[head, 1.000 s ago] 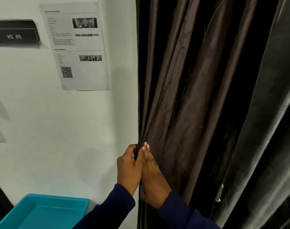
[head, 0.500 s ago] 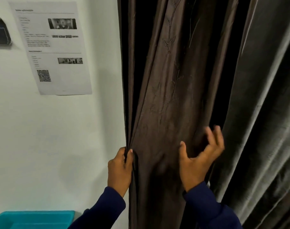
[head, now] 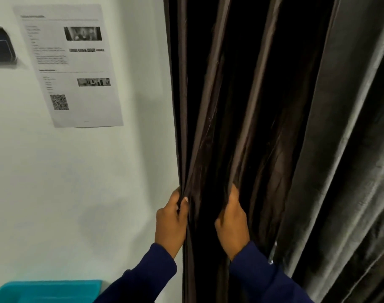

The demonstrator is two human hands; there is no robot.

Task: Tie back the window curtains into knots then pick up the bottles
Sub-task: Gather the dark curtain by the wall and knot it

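Both hands reach up side by side: the left hand (head: 171,221) pinches the brown curtain (head: 210,138) at its wall-side edge, the right hand (head: 232,224) has its grip curled round a fold just beside. A teal bin (head: 55,287) sits low left, contents hidden.

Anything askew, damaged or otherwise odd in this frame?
Only the printed sheet on the wall hangs tilted. Both the left hand and right hand grip folds of the brown curtain, which looks undamaged.

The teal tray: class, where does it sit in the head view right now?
The teal tray sits in the bottom-left corner of the head view, against the white wall, below the printed sheet and left of the left hand.
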